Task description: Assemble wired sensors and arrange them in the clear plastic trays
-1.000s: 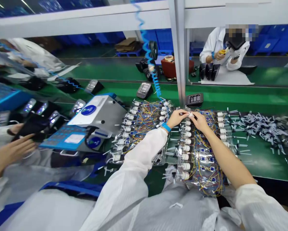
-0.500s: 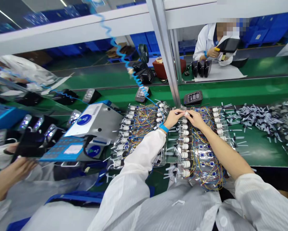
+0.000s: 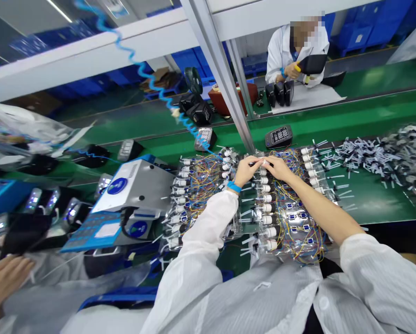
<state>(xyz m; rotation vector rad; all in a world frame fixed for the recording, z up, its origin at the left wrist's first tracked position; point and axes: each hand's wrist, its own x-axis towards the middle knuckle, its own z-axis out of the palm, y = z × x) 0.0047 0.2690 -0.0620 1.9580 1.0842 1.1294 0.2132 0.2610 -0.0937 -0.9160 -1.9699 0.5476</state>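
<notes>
My left hand (image 3: 246,170), with a blue band at the wrist, and my right hand (image 3: 278,168) meet at the far end of a row of parts. Their fingertips pinch a small white cylindrical part (image 3: 264,162) between them; the fingers cover most of it. Below them runs a column of similar white cylinders (image 3: 267,198) with black ends and thin white tubes. Beside these lie small circuit boards (image 3: 291,216) with yellow, red and blue wires on clear plastic. A second wired batch (image 3: 202,178) lies left of my forearm.
A pile of white-tubed parts (image 3: 366,155) lies to the right on the green bench (image 3: 371,202). A grey-and-blue machine (image 3: 148,185) stands left. Two display units (image 3: 279,137) sit behind, near a metal post (image 3: 225,79). A co-worker's hand (image 3: 6,283) is at far left; another person sits opposite.
The camera view has shifted and tilted slightly. My hands stay together at the same spot, fingers still on the small white part. The co-worker's hand at left has moved lower.
</notes>
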